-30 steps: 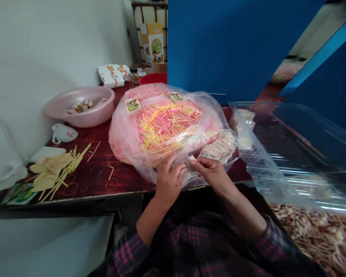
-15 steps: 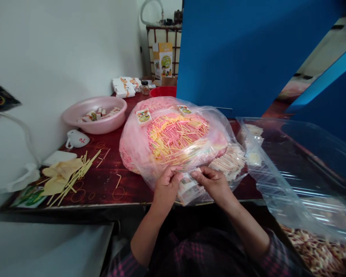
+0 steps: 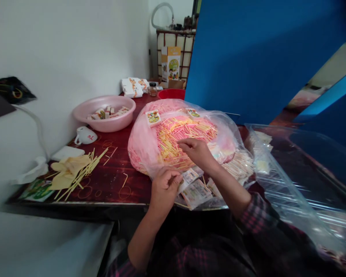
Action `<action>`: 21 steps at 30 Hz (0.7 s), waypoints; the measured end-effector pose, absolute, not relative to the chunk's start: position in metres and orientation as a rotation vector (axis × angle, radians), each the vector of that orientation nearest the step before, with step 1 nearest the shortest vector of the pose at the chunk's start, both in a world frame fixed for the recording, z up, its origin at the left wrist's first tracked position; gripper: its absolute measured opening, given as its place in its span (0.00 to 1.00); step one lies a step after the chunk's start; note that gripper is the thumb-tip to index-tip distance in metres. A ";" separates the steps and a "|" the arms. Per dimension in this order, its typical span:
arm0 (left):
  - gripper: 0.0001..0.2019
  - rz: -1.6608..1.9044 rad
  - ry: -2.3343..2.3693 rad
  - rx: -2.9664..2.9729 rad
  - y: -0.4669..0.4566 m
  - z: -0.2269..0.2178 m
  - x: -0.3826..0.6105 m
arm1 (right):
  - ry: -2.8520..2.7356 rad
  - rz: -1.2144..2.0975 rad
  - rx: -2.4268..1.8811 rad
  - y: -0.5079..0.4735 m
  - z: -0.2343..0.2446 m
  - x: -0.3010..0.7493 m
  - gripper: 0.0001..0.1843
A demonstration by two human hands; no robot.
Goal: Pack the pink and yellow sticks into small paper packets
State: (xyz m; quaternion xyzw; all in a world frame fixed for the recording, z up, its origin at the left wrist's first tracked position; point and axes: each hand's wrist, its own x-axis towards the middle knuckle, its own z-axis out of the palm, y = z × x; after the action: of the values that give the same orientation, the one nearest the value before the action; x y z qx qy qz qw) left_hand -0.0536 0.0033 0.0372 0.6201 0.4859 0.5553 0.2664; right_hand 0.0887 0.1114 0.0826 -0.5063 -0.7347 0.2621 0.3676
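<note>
On my feed, the left hand (image 3: pixel 165 186) pinches a packet (image 3: pixel 189 177), print unreadable. The right hand (image 3: pixel 196 152), fingertips bunched, is over coloured sticks (image 3: pixel 171 140); its hold I can't tell.

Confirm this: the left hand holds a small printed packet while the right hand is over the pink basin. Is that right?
No: the head view shows the right hand over the pink and yellow sticks instead. The left hand does hold the small printed packet.
</note>
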 end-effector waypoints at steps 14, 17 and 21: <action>0.07 1.500 1.341 1.524 -0.005 0.033 -0.065 | -2.682 0.203 -1.799 0.179 0.105 0.024 0.24; 0.07 1.509 1.329 1.519 -0.005 0.033 -0.065 | -2.756 0.194 -1.763 0.183 0.104 0.019 0.26; 0.07 1.499 1.319 1.520 -0.004 0.034 -0.066 | -2.840 0.184 -1.738 0.185 0.104 0.012 0.23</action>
State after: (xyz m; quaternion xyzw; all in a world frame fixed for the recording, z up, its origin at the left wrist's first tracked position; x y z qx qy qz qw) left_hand -0.0655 -0.0035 0.0337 0.5758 0.4997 0.5675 0.3108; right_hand 0.0115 0.1847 0.1037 -0.5188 -0.8477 0.0548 -0.0967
